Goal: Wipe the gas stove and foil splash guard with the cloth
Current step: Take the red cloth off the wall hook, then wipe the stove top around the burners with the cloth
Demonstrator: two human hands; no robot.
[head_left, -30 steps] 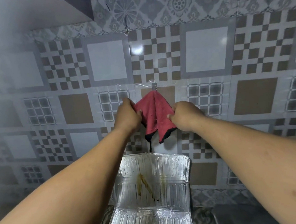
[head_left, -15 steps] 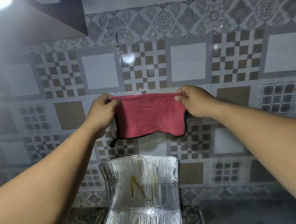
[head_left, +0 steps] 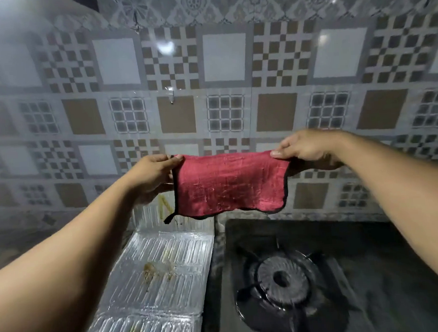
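So you've got the red cloth [head_left: 229, 184] stretched in the air, left hand [head_left: 152, 174] and right hand [head_left: 306, 148] pinching its top corners, above the stained foil splash guard [head_left: 158, 273] and gas stove [head_left: 285, 278].

One cloth [head_left: 229, 184], two hands, one burner [head_left: 281, 278].
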